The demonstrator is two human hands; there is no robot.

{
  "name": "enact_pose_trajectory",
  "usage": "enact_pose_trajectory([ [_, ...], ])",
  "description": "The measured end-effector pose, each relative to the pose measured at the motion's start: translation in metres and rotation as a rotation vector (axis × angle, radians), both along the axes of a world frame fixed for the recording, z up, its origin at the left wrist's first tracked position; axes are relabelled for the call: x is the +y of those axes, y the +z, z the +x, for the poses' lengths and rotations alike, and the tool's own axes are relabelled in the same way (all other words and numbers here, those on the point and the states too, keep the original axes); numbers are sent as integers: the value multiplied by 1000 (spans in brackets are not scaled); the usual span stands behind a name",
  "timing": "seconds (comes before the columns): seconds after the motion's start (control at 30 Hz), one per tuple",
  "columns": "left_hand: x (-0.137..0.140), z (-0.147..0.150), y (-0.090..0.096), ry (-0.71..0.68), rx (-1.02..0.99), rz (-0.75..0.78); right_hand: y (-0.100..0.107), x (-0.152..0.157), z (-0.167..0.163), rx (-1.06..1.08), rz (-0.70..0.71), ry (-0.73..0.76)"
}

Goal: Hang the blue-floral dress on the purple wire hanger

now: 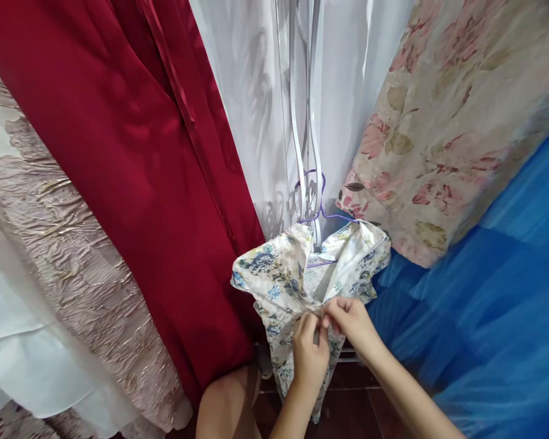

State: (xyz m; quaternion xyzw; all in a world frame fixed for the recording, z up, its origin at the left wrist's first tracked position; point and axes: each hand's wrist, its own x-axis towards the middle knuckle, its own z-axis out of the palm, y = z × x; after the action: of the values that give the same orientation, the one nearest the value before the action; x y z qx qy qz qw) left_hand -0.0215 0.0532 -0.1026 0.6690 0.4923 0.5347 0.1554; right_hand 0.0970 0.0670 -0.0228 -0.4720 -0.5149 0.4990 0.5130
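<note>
A blue-flowered garment (274, 274) is hung at the lower centre of the frame, its shoulders spread by a purple hanger (322, 210) that appears to be hooked onto white strips (315, 122) above, presumably so that both hands are left free. The front, below the neckline, is pinched in the fingertips of the left hand (310, 344) and the right hand (351, 318), held close together, apparently to steady a small spot; what lies between them cannot be told. The garment is flanked by red fabric (132, 164) at left and blue fabric (485, 292) at lower right.
</note>
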Motion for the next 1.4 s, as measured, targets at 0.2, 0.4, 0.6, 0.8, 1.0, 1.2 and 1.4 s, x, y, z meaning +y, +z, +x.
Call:
enact_pose_trajectory([
  [0.2,-23,-29,20,-110,411,-104,81,31,2,155,113,-65],
  [0.4,-46,-46,41,-251,683,-173,117,32,-14,269,233,-90],
  [0.6,-23,-49,93,-235,94,-44,103,15,-9,162,242,-96],
  [0.8,22,-31,190,-212,178,197,101,9,0,75,264,-52],
  [1.0,32,-22,220,-62,229,340,79,27,-7,4,281,-130],
  [1.2,59,-99,227,118,-302,354,31,5,-8,-31,210,-65],
  [1.4,95,-163,159,154,-905,26,-4,-36,-3,-90,123,19],
])
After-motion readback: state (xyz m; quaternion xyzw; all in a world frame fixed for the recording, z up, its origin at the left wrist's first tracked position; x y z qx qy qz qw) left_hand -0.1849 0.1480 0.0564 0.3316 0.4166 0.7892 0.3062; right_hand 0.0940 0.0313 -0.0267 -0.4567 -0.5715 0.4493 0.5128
